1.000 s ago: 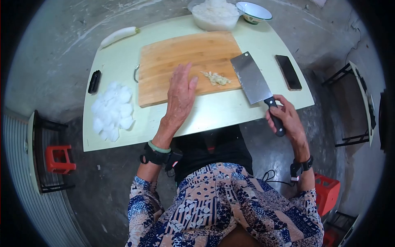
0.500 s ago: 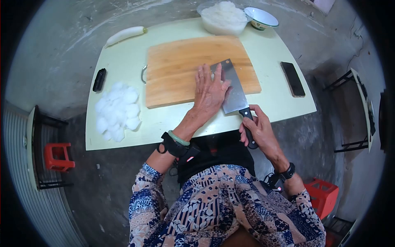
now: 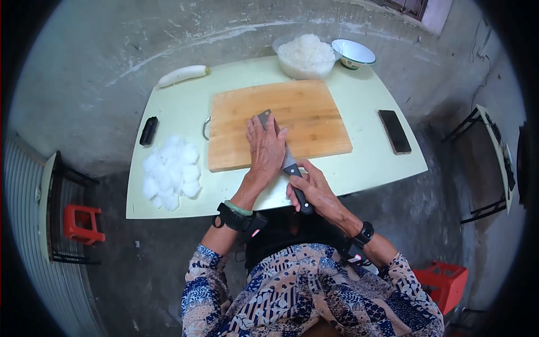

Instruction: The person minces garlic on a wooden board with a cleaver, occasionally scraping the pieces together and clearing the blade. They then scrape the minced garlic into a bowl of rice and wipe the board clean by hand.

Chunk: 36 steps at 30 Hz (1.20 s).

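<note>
Concrete-floored room, pale green table (image 3: 370,163). On the wooden cutting board (image 3: 314,118), the left hand (image 3: 265,147) presses open and flat on a cleaver (image 3: 264,117). The right hand (image 3: 311,188) grips its handle, closed. A slipping palm could meet the blade's edge.

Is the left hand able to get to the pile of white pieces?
Probably yes: the left hand lies on the cleaver, but nothing stands between it and the white pieces.

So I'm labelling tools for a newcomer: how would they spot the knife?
On the pale green table lies a wooden cutting board. At its near edge the cleaver sits under the left hand, black handle in the right hand. It is the only metal blade.
</note>
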Tool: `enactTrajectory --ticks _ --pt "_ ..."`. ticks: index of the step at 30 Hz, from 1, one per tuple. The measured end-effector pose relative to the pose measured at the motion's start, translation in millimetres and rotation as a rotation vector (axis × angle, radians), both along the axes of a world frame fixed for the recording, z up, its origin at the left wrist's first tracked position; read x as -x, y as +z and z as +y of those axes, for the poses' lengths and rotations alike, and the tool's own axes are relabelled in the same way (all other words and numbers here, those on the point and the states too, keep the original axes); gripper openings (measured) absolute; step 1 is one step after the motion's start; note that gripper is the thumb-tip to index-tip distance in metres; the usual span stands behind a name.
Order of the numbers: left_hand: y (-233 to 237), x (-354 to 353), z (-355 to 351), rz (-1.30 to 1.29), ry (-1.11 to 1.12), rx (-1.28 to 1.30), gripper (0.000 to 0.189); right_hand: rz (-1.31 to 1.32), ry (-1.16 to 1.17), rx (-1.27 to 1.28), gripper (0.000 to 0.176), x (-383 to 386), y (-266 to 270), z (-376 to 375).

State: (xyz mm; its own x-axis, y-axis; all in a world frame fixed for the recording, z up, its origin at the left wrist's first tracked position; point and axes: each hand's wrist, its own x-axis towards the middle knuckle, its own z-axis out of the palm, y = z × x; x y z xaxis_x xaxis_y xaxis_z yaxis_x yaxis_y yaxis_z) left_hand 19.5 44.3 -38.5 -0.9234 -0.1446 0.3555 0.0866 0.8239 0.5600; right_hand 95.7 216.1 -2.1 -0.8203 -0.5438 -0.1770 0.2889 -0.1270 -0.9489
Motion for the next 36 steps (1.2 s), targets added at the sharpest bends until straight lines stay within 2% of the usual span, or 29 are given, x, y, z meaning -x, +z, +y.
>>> enactTrajectory --ticks 2,4,5,8,11,13,14,16,17,21,23,24,26,27,29,32,33,35,36 --pt "4 0 0 0.048 0.020 0.016 0.063 0.005 0.008 0.033 0.033 5 -7 7" --pt "19 2 0 0.034 -0.120 -0.032 0.061 -0.060 -0.027 0.059 0.032 9 -1 17" --pt "29 4 2 0.034 -0.116 -0.027 0.061 -0.064 -0.041 0.072 0.033 12 6 23" --pt "64 18 4 0.189 -0.152 0.023 0.057 -0.038 -0.050 0.088 0.033 24 25 49" --pt "104 37 -2 0.316 -0.246 -0.101 0.049 -0.004 -0.075 0.115 0.035 36 41 79" --pt "126 44 -1 0.380 -0.288 -0.303 0.041 0.019 -0.090 0.134 0.034 43 50 97" --pt "138 42 1 0.387 -0.298 -0.300 0.041 0.025 -0.113 0.127 0.035 44 55 105" --pt "157 37 5 0.194 -0.286 -0.330 0.037 0.039 -0.142 0.137 0.036 52 60 119" --pt "158 42 11 0.329 -0.367 -0.342 0.037 0.049 -0.156 0.137 0.035 54 67 124" --pt "161 60 31 0.343 -0.460 -0.305 0.037 0.133 -0.214 0.137 0.026 71 85 138" --pt "168 71 50 0.277 -0.664 -0.505 0.040 0.160 -0.240 0.143 0.024 86 91 144" --pt "172 75 60 0.282 -0.666 -0.504 0.040 0.155 -0.251 0.164 0.024 96 93 145" --pt "174 81 77 0.096 -0.795 -0.469 0.046 0.159 -0.263 0.183 0.023 117 91 146" --pt "173 85 85 0.106 -0.799 -0.469 0.046 0.152 -0.251 0.193 0.023 128 90 145" --pt "166 94 99 0.029 -0.966 -0.395 0.052 0.144 -0.250 0.192 0.025 147 92 141" --pt "162 117 104 -0.183 -1.012 -0.272 0.061 0.139 -0.260 0.171 0.019 175 90 130" --pt "157 131 103 -0.177 -1.010 -0.276 0.061 0.143 -0.252 0.182 0.022 186 84 129" --pt "146 162 99 0.078 -1.076 -0.002 0.065 0.144 -0.254 0.200 0.025 207 77 124" --pt "140 177 96 0.080 -1.079 -0.004 0.065 0.145 -0.257 0.198 0.025 216 76 121"
